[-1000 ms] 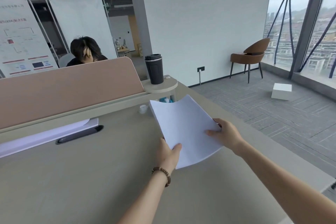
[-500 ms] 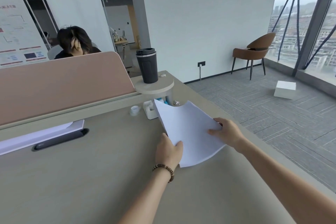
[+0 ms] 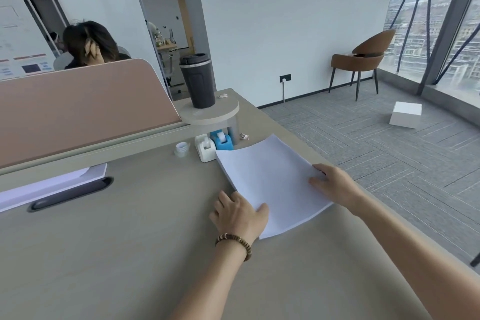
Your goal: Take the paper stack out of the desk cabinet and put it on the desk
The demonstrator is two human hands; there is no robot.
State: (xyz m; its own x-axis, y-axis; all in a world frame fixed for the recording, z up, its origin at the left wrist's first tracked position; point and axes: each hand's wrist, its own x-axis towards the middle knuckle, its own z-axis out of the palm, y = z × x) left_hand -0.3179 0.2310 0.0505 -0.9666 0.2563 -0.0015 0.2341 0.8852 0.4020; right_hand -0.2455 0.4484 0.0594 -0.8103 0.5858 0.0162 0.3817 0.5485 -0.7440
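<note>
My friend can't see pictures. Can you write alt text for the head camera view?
Two bare hands, left hand and right hand, lay a white paper stack on a beige desk. Behind it stand a blue tape dispenser and black travel mug.

A plain white sheaf of paper (image 3: 270, 184) lies on the pale beige matte desk top (image 3: 117, 254). At the far left stands a dusty-pink divider panel (image 3: 78, 109). A dark charcoal travel cup (image 3: 198, 80) sits far centre, with a bright blue tape dispenser (image 3: 222, 141) beneath it. On the near wrist is a brown-and-cream beaded bracelet (image 3: 237, 241). To the far right are grey striped carpet tiles (image 3: 376, 148) and a brown chair (image 3: 363, 58).
</note>
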